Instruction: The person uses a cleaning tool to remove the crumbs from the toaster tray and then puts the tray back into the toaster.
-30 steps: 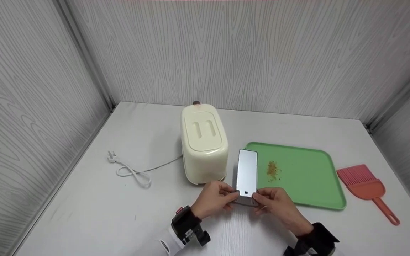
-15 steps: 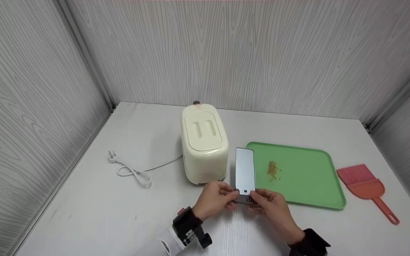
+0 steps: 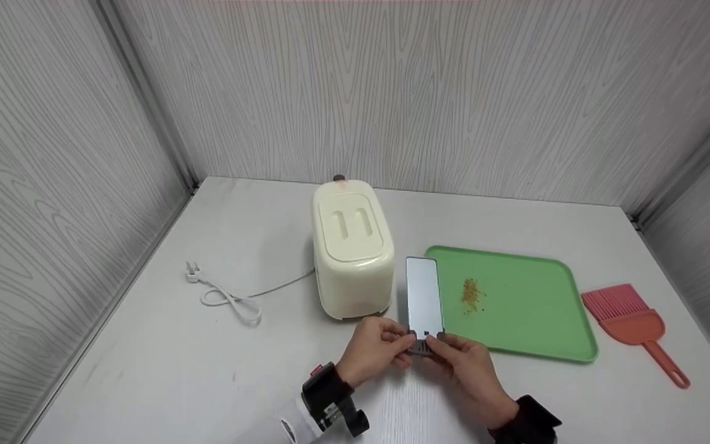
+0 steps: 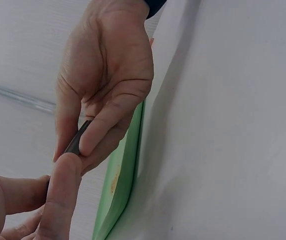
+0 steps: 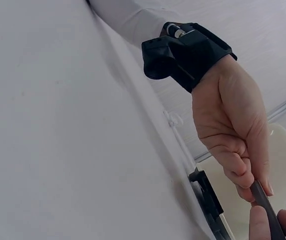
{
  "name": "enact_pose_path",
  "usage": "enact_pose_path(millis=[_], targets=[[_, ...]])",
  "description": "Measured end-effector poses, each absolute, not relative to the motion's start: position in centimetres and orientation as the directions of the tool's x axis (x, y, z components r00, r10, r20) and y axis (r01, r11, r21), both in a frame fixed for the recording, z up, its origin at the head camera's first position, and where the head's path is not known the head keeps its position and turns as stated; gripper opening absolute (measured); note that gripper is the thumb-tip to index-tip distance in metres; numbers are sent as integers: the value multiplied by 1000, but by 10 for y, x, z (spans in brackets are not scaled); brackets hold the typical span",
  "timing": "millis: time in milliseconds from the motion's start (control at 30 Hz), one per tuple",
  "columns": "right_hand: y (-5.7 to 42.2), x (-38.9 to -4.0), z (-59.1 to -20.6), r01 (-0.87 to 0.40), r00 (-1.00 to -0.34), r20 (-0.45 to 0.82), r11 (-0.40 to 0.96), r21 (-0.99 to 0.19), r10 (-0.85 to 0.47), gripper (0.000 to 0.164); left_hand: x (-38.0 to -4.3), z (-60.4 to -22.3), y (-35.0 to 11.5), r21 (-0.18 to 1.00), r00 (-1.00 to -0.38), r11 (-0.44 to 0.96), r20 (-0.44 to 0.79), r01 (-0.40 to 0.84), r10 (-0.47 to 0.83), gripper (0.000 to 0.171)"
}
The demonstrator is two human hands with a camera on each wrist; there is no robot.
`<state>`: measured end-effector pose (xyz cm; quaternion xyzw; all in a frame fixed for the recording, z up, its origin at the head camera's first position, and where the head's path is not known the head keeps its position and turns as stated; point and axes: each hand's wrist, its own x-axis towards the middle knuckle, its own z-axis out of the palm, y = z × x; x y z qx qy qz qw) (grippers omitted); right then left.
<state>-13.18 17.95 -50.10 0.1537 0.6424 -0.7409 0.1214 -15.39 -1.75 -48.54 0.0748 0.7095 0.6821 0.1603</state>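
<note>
A long, narrow crumb tray (image 3: 424,296), shiny metal with a dark grey end, is held in front of me by both hands. My left hand (image 3: 372,348) pinches the left corner of its grey end between thumb and fingers. At the right corner my right hand (image 3: 469,373) pinches it, the thumb on top near a small square hole. The wrist views show the grey end (image 5: 263,205) edge-on between the fingertips of both hands. Left of and behind it stands a cream toaster (image 3: 358,280). Brown crumbs (image 3: 471,296) lie on a green tray (image 3: 534,296).
A white cord with a plug (image 3: 193,275) runs from the toaster across the left of the table. Right of the green tray lies an orange-red brush-and-dustpan piece (image 3: 635,330). Wood-grain panels (image 3: 379,92) stand at the back and sides.
The crumb tray has shifted slightly left, towards the toaster. My right hand has moved left with it, its thumb now further onto the metal. The left hand has barely moved.
</note>
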Motion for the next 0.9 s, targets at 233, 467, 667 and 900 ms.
enact_pose_path(millis=[233, 467, 667, 900], targets=[[187, -131, -497, 397, -918, -384, -201, -896, -102, 41, -154, -487, -19, 994, -938, 104, -78, -46, 338, 13], [192, -132, -497, 397, -917, -384, -170, -902, -107, 41, -154, -482, -24, 964, -941, 240, 28, 114, 336, 22], [196, -126, -498, 420, -905, -409, -98, -902, -117, 40, -154, -472, -42, 906, -934, 339, 138, 254, 330, 31], [201, -112, -501, 496, -859, -454, -165, -853, -235, 32, -152, -452, -68, 820, -887, 385, 290, 423, 359, 28]])
